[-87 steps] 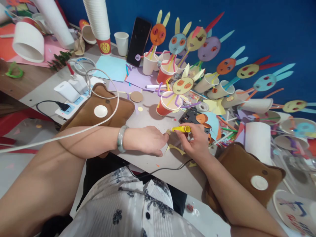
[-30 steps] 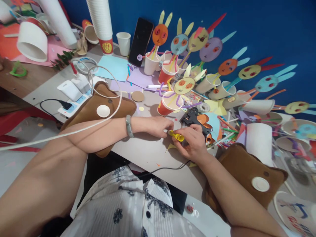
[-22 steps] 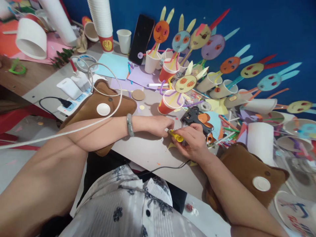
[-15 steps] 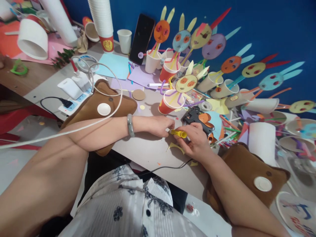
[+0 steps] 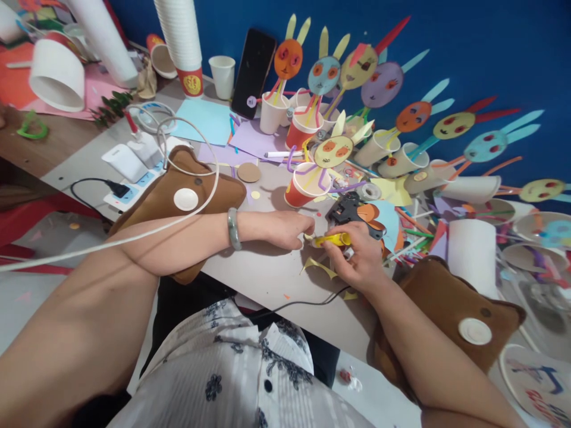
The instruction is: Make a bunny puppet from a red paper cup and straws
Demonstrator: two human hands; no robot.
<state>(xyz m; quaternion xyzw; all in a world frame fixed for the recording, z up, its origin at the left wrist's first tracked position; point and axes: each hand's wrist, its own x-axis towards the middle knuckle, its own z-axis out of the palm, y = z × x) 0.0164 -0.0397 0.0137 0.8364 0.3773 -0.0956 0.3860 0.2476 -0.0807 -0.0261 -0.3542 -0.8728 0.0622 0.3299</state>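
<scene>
My left hand (image 5: 288,230), below a bracelet (image 5: 234,229), is closed in a pinch. A small pale piece (image 5: 307,237) shows at its fingertips, too small to name. My right hand (image 5: 359,255) grips a small yellow-handled tool (image 5: 332,239), with its tip towards the left fingertips. Its kind is not clear; it may be scissors. Just below lies a cut yellow paper scrap (image 5: 320,267). Behind the hands stands a paper cup figure (image 5: 307,184) with a yellow rabbit face (image 5: 333,151). A black device (image 5: 345,208) and orange paper ovals (image 5: 371,217) lie beyond my right hand.
Several rabbit-faced cups line the blue wall (image 5: 446,53). A phone (image 5: 253,71) leans near a stack of cups (image 5: 182,47). Brown cushions (image 5: 178,184) flank my arms. A white cable (image 5: 169,224) crosses my left arm; a power strip (image 5: 129,193) sits left.
The yellow-handled tool has turned and shifted slightly right, with more of its side showing. My right hand has moved a little right; my left hand stays nearly in place.
</scene>
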